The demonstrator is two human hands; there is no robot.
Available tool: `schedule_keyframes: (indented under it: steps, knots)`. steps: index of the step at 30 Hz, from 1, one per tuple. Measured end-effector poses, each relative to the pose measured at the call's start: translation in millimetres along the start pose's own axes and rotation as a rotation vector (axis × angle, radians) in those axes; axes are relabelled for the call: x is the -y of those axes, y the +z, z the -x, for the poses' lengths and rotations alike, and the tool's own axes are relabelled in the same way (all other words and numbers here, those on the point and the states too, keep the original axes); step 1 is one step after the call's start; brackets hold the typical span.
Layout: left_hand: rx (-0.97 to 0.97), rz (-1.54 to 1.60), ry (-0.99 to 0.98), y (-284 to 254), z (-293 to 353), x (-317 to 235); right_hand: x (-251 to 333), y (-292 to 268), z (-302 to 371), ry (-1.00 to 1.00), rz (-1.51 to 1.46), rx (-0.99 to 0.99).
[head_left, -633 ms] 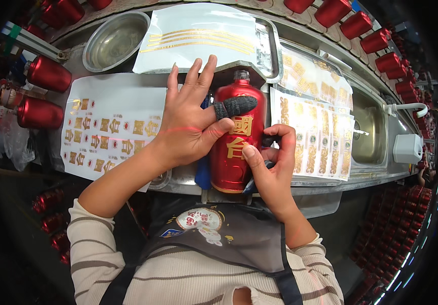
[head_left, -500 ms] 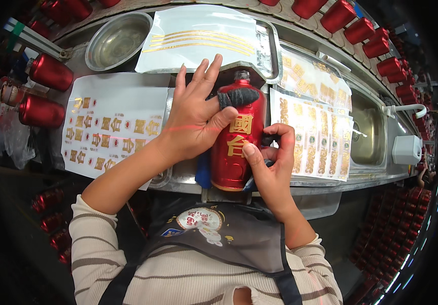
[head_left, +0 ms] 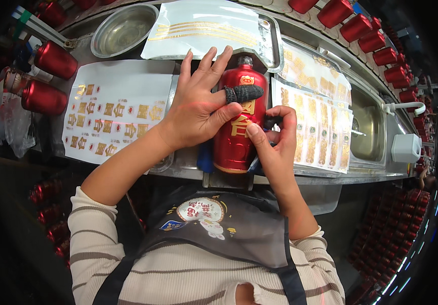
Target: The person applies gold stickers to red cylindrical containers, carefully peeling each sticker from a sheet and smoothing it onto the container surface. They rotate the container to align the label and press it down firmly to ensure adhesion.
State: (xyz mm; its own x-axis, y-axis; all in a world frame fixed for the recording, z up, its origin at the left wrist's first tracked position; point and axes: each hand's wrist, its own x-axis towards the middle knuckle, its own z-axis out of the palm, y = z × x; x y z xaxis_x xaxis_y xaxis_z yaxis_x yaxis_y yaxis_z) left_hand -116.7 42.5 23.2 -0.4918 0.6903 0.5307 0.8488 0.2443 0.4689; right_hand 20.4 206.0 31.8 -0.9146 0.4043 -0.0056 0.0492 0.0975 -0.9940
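A glossy red bottle [head_left: 230, 150] with gold characters lies on the metal counter in front of me, its neck pointing away. My left hand [head_left: 198, 107] reaches over it from the left with fingers spread. Its index finger wears a black finger cover [head_left: 244, 94] and rests across the bottle, over the upper character; the thumb tip lies just below. A small gold and red emblem [head_left: 247, 80] shows above that finger. Along the right side, my right hand [head_left: 277, 147] grips the bottle, thumb on the lower character. Its other fingers, some black-covered, are partly hidden.
White sheets of gold stickers lie left [head_left: 112, 114] and right [head_left: 315, 127]; another sheet with gold strips [head_left: 203, 25] is at the back. A metal bowl [head_left: 123, 31] stands back left. A sink [head_left: 368, 124] and white jug [head_left: 407, 148] are right. Red bottles [head_left: 56, 60] stand around.
My left index finger has slid down the bottle toward me, uncovering the emblem near its neck. My right hand keeps its grip. The whole view has shifted slightly.
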Motion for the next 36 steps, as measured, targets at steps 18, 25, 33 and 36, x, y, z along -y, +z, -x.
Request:
schedule_keyframes:
  steps: [18, 25, 33, 36]
  knots:
    - [-0.051, 0.076, -0.157, 5.4, 34.1, -14.4, 46.7, -17.8, -17.2, -0.280, -0.029, -0.113]
    - [-0.070, 0.227, -0.198, -14.5, 67.6, -53.1, 57.8, -5.2, -30.1, -1.095, 0.877, 0.206]
    - [-0.329, 1.023, -0.780, 0.1, 49.3, -62.2, 53.2, -24.2, 10.5, -0.520, 0.469, 0.221]
    - [-0.361, 1.163, -0.766, 27.3, 32.3, -57.8, 24.3, -17.6, 13.0, -0.262, 0.110, -0.080]
